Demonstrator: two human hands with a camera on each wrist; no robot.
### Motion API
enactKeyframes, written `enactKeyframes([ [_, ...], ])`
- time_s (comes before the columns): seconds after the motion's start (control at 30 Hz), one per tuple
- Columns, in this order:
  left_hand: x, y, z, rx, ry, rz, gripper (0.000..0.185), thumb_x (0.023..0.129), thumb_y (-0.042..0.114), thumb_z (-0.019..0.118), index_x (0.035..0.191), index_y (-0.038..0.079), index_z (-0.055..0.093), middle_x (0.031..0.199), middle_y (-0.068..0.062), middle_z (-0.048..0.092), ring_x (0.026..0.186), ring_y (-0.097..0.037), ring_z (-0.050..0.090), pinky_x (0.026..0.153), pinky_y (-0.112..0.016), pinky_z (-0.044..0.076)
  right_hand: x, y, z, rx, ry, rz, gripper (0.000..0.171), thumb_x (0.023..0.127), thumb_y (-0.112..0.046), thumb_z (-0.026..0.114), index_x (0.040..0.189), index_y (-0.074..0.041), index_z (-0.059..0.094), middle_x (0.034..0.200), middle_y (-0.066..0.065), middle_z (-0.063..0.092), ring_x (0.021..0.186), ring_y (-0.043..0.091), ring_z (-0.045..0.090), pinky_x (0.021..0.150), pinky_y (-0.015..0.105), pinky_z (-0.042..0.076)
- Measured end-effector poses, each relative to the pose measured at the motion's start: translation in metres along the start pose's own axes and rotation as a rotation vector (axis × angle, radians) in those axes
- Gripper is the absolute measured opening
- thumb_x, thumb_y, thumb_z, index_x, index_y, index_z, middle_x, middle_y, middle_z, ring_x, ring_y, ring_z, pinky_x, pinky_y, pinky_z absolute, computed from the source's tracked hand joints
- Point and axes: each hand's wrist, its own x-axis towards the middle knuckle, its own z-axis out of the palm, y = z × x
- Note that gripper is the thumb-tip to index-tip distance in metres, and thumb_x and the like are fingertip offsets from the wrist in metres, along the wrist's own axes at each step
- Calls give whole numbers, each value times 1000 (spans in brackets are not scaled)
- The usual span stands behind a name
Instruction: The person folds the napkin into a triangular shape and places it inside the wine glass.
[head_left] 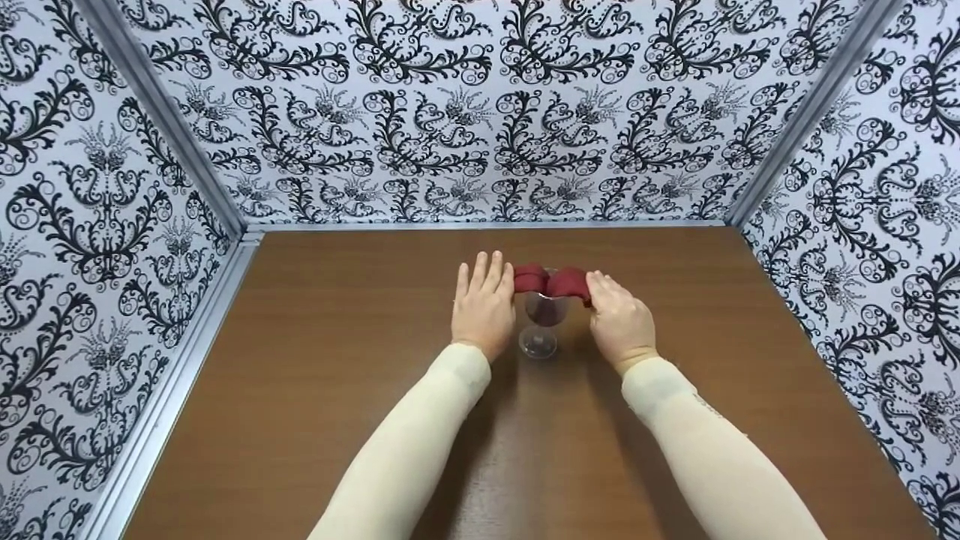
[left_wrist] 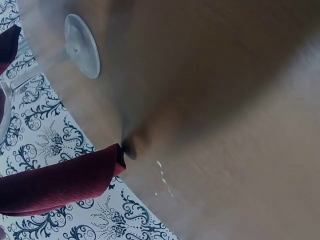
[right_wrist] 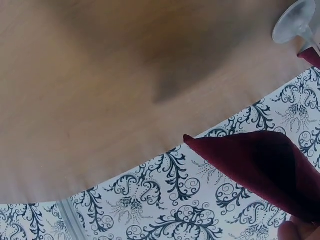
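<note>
A clear stemmed glass [head_left: 541,330] stands in the middle of the brown table [head_left: 337,337]. A dark red napkin [head_left: 551,281] is tucked into it, with two folded ends spreading over the rim. My left hand [head_left: 484,300] has straight fingers and touches the left fold from the side. On the other side, my right hand [head_left: 616,315] lies over the right fold, and a fingertip [right_wrist: 296,231] sits under that napkin [right_wrist: 265,160] end, pinching it. In the left wrist view the glass foot [left_wrist: 81,46] and a rolled napkin [left_wrist: 55,187] end show.
Patterned black-and-white walls [head_left: 480,112] with metal corner strips enclose the table on three sides. Bare wood surrounds the glass on every side. The glass foot [right_wrist: 295,22] shows at the top right of the right wrist view.
</note>
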Motion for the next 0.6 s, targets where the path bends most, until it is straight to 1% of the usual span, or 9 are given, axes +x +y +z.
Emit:
enactKeyframes([
  [0.1,-1,1,1,-16,-4,-17,51,104,30,56,153,15,56,167,-4,44,160,-27,33,131,-52,22,-1,-1,2,6,6,12,36,92,1,67,128,3,72,125,18,76,112,35,76,91,48,62],
  [0.27,-2,3,4,-62,-11,-39,53,103,31,58,153,14,56,167,-4,44,160,-29,34,131,-53,21,-3,-3,5,2,50,4,36,90,5,66,126,4,74,121,18,78,109,33,77,89,47,63],
  [0.37,-2,5,5,-65,-23,-46,53,103,31,57,154,14,56,167,-5,44,160,-29,33,132,-53,20,-4,-4,6,6,64,2,36,89,5,66,125,4,74,120,18,78,108,33,77,88,46,63],
  [0.47,-3,6,5,-69,-34,-54,53,103,31,56,154,14,55,167,-4,44,160,-28,32,132,-53,19,-5,-6,7,12,62,9,36,90,5,66,125,4,74,120,18,78,108,33,77,88,47,63],
  [0.6,-4,7,4,-84,-51,-60,54,103,30,55,154,14,55,168,-4,43,160,-29,32,132,-53,19,-6,-8,8,10,41,26,34,93,2,66,126,4,74,121,17,78,108,33,77,87,47,63],
])
